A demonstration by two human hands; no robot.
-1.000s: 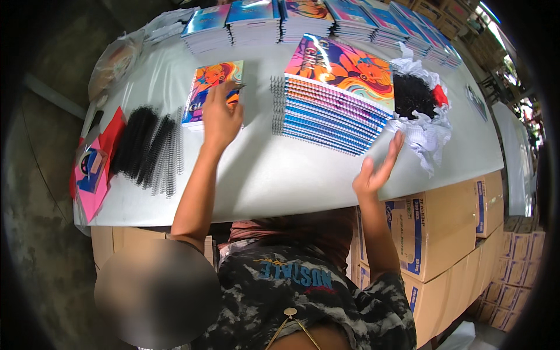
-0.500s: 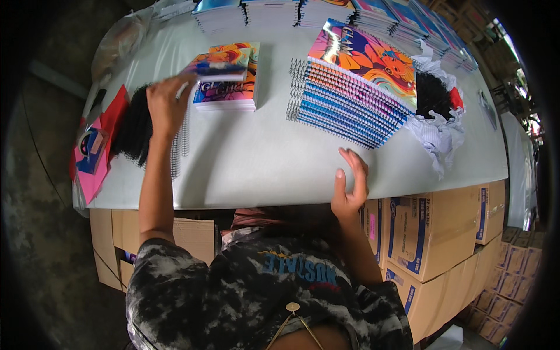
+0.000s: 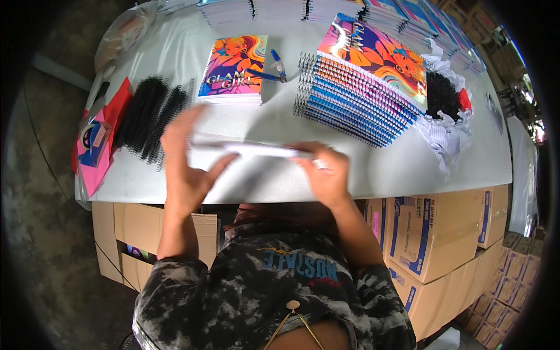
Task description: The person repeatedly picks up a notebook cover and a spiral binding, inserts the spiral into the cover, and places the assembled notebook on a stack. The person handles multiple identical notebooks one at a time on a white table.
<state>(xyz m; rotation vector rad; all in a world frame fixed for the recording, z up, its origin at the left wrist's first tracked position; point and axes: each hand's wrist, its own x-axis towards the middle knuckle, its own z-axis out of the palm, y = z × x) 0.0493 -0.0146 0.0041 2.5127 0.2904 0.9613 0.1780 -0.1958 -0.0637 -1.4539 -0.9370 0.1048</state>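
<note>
Both my hands hold one thin white notebook block (image 3: 256, 150) edge-on, just above the near part of the white table (image 3: 408, 169). My left hand (image 3: 185, 166) grips its left end and my right hand (image 3: 326, 175) its right end. The block looks blurred. Beyond it lies a short pile of unbound notebooks (image 3: 232, 70) with a colourful cartoon cover, and blue-handled pliers (image 3: 273, 67) rest at its right edge. A heap of black spiral coils (image 3: 149, 119) lies left of my left hand. A fanned stack of spiral-bound notebooks (image 3: 361, 87) sits to the right.
Pink and red sheets with a tape roll (image 3: 93, 140) lie at the table's left end. Crumpled white paper and black scraps (image 3: 446, 111) sit at the right. More notebook piles (image 3: 280, 9) line the far edge. Cardboard boxes (image 3: 431, 233) stand under the table.
My left hand left the unbound pile, passed over the black coils and came back toward me. My right hand rose from the table edge. Both now grip the white block.
</note>
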